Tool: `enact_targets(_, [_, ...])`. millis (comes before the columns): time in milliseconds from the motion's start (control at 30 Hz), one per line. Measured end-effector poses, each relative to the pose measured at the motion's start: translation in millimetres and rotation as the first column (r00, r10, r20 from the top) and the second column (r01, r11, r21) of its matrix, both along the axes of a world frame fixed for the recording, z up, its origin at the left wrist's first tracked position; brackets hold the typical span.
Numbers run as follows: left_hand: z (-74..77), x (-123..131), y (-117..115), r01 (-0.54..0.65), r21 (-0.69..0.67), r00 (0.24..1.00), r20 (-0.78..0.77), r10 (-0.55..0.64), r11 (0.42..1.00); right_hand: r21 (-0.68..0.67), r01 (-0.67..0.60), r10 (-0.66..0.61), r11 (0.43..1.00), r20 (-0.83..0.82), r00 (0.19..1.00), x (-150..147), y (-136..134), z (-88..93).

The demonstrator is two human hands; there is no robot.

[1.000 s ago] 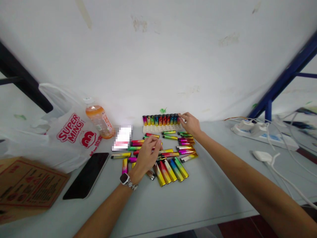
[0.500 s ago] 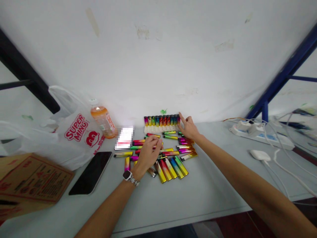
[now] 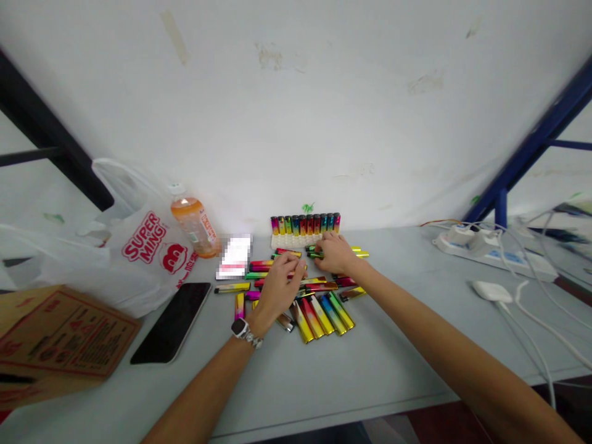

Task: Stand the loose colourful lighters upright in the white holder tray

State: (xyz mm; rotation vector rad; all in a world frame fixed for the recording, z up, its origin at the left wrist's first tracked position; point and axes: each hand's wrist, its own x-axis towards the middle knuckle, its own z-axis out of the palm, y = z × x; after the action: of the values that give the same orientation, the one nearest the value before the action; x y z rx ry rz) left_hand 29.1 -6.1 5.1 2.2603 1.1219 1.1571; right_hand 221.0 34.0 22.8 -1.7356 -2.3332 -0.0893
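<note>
Red "SUPER MING" on white plastic bag (image 3: 134,265), "M" on its logo (image 3: 174,258), illegible print on carton (image 3: 74,333)

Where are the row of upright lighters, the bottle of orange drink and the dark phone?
Row of upright lighters (image 3: 309,225): head view, on a lighter near the row's middle.
Bottle of orange drink (image 3: 196,227): head view, middle of its body.
Dark phone (image 3: 171,324): head view, middle of its screen.

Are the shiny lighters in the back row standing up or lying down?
Standing up: the back row of lighters has its black tops pointing upward, with the lower ends in the white holder.
</note>
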Motion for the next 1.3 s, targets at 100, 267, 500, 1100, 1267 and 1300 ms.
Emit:
enact_targets(100, [0.6, 0, 0, -0.006, -0.015, 1.000, -0.002, 0.006, 1.000, -0.052, 0.006, -0.005, 0.999, 0.030, 1.000, -2, 6, 2.9])
enact_targets(267, [2.4, 0, -1, 0.005, -0.013, 1.000, 0.017, -0.005, 1.000, -0.056, -0.055, 0.028, 0.997, -0.396, 0.918, -2, 9, 4.2])
enact_targets(500, [5.0, 1, -3, 0.008, -0.013, 1.000, 0.018, -0.007, 1.000, -0.177, -0.295, -0.178, 0.939, -0.984, 0.024, -19, -28, 1.3])
enact_targets(1100, [0.5, 1, -1, 0.022, -0.014, 1.000, 0.015, -0.022, 1.000, -0.306, -0.048, -0.310, 0.951, -0.945, -0.109, -36, -51, -8.4])
enact_targets(1267, [0.4, 0, 0, 0.030, -0.008, 0.999, 0.024, -0.030, 1.000, -0.311, -0.045, -0.314, 0.949, -0.942, -0.117, -38, -54, -6.7])
enact_targets(1300, [0.6, 0, -1, 0.029, -0.005, 0.999, 0.026, -0.029, 1.000, -0.306, -0.047, -0.309, 0.951, -0.944, -0.111, -38, -55, -7.4])
